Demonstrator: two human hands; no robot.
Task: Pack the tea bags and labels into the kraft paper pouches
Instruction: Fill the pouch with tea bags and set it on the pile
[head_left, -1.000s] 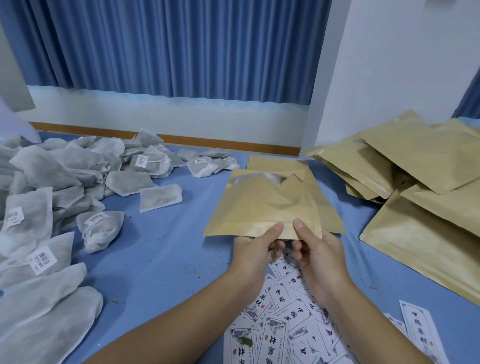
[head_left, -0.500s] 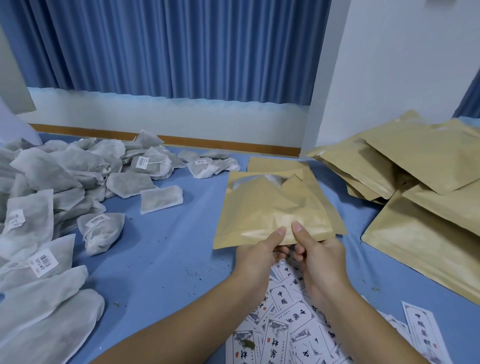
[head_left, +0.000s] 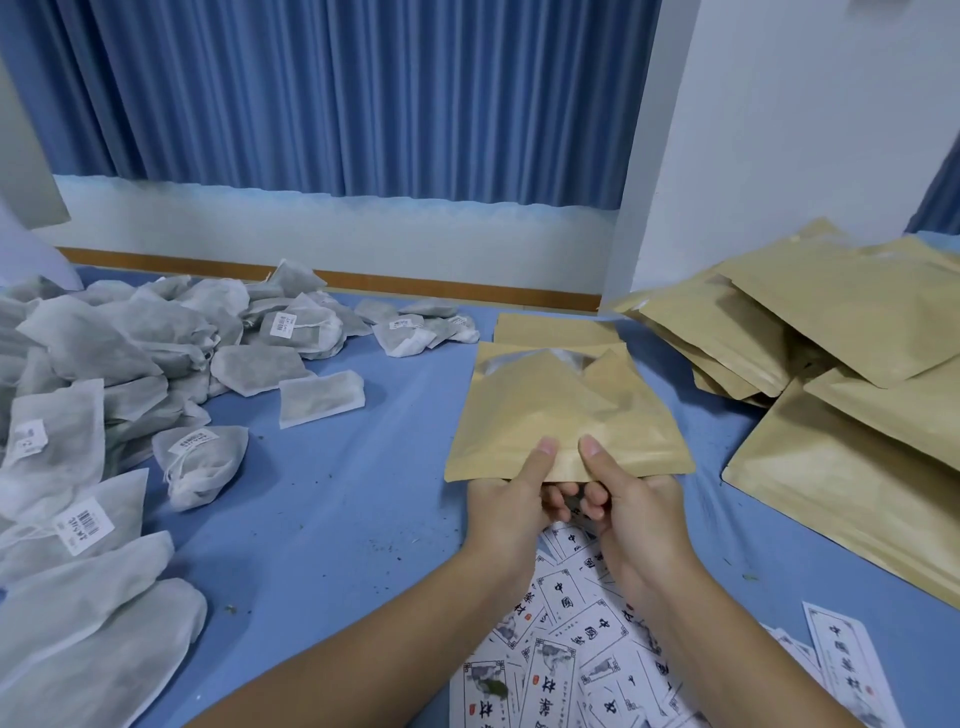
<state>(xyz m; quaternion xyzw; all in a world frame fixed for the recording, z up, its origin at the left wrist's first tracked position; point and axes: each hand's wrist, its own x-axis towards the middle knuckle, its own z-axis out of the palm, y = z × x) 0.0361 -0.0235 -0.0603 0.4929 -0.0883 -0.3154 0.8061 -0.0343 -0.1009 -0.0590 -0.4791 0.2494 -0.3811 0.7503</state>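
Kraft pouch (head_left: 561, 415), mouth gaping, contents unclear, pinched by left hand (head_left: 506, 506) and right hand (head_left: 641, 512)

Blue pleated curtain (head_left: 332, 93) fills the upper left and centre of frame, ending in a wavy hem. Below it is a white wall band (head_left: 311, 234), then a brown wood strip (head_left: 441, 286) running left to right along the far edge of the surface. White corner wall (head_left: 779, 130) takes the upper right, with a sliver of second curtain (head_left: 943, 192) at the far right edge. Blue cloth (head_left: 332, 493) covers the work surface across the lower frame, mostly smooth. Small dark crumbs (head_left: 382, 545) lie scattered on the cloth, centre and lower left. Grey flat panel (head_left: 26, 171) at upper left edge, cropped. Pale sheet (head_left: 31, 260) just under it at left edge, partly out of frame.
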